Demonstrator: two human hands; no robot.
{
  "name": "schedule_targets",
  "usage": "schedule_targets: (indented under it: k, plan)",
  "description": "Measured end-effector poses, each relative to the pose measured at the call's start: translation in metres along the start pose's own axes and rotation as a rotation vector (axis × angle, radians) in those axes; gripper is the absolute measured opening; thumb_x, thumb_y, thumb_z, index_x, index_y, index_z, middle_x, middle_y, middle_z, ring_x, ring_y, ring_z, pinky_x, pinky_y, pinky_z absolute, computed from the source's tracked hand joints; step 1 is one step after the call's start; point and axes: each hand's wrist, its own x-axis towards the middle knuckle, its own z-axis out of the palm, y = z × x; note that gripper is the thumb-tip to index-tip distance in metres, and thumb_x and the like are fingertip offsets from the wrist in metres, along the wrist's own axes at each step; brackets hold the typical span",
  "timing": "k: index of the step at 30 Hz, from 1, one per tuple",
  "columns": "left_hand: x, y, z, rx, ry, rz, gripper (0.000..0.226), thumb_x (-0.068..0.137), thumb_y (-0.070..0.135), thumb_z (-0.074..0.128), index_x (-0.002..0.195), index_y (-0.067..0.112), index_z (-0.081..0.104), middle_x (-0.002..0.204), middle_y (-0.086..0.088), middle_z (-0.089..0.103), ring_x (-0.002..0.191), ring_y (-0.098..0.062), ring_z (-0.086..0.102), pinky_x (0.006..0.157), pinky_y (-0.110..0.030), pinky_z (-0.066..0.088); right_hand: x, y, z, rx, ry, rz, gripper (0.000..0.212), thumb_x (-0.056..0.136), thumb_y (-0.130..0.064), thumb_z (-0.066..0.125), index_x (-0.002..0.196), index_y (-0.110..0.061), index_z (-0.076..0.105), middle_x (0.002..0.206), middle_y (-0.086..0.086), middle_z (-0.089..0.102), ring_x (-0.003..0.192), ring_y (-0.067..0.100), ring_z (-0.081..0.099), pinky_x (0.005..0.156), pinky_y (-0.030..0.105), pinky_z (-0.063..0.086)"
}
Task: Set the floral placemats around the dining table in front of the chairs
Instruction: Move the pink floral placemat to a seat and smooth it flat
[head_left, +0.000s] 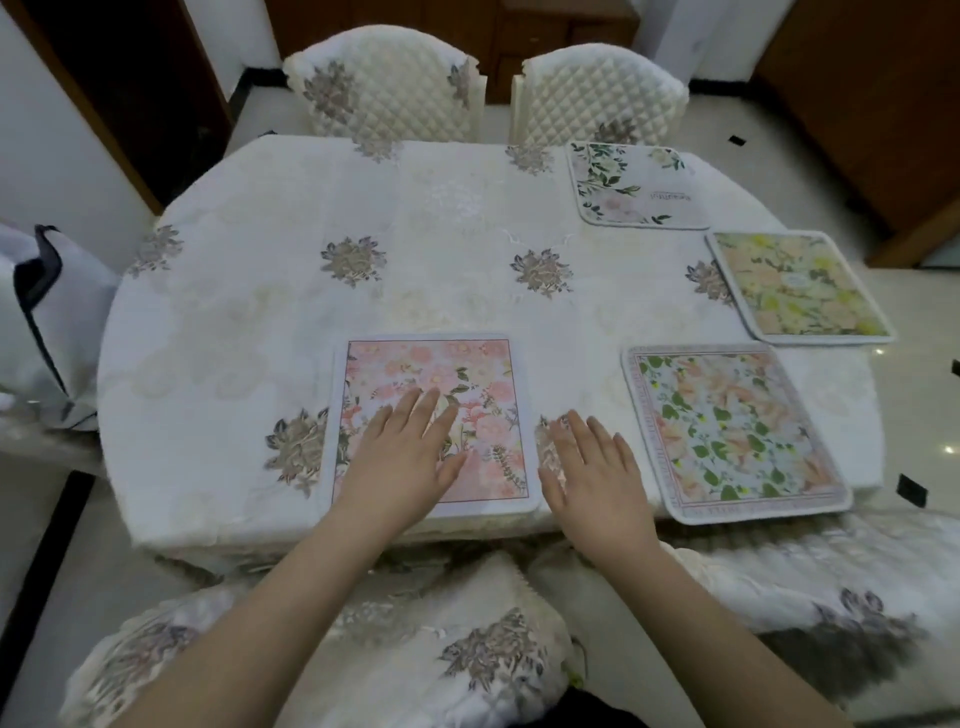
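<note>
Where the head camera looks down, a dining table (260, 291) with a white flowery cloth fills the middle. The pink placemat (431, 384) lies flat at the near edge of the table, in front of a near chair (363, 649). The left hand (405, 457) rests flat on this mat, with its fingers straight and close together, holding nothing. The right hand (592, 467) lies just beside the pink placemat, on the bare cloth, with its fingers straight and a little spread. To the right of the pink placemat, also at the near edge, lies the green-leaf placemat (732, 431). Farther from the pink placemat, at the right end of the table, lies the yellow placemat (800, 286). At the far edge lies the white placemat (634, 184), in front of the far right chair (597, 93). The far left chair (384, 83) stands next to that one.
</note>
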Motion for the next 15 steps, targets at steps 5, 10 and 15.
schedule_targets:
  k: [5, 10, 15]
  plan:
    - [0.018, 0.067, -0.003, 0.027, 0.004, 0.109, 0.090, 0.081, 0.063, -0.010, 0.158, 0.025, 0.017, 0.167, -0.002, 0.007, 0.154, -0.021, 0.001, 0.121, -0.040, -0.002, -0.014, 0.060, -0.008, 0.055, -0.022, 0.049, 0.078, 0.088, -0.057, -0.003, 0.155, -0.023, 0.019, 0.164, 0.003, 0.011, 0.151, 0.022, 0.008, 0.121, 0.039, 0.008]
    - [0.040, 0.143, -0.001, 0.030, -0.025, 0.144, 0.091, 0.078, 0.066, -0.013, 0.158, 0.030, 0.011, 0.167, 0.003, 0.002, 0.154, -0.018, -0.002, 0.119, -0.035, -0.007, -0.026, 0.136, -0.020, 0.150, -0.029, 0.078, 0.064, 0.101, -0.053, 0.018, 0.156, -0.024, 0.005, 0.165, -0.002, -0.003, 0.151, 0.017, -0.004, 0.121, 0.036, 0.008]
    - [0.063, 0.215, 0.003, 0.074, -0.042, 0.162, 0.091, 0.076, 0.066, -0.015, 0.158, 0.032, 0.005, 0.167, 0.006, -0.004, 0.153, -0.015, -0.007, 0.116, -0.031, -0.010, -0.037, 0.217, -0.030, 0.181, -0.009, 0.118, 0.084, 0.082, -0.060, -0.006, 0.156, -0.024, 0.011, 0.164, -0.001, 0.004, 0.151, 0.019, 0.002, 0.120, 0.036, 0.011]
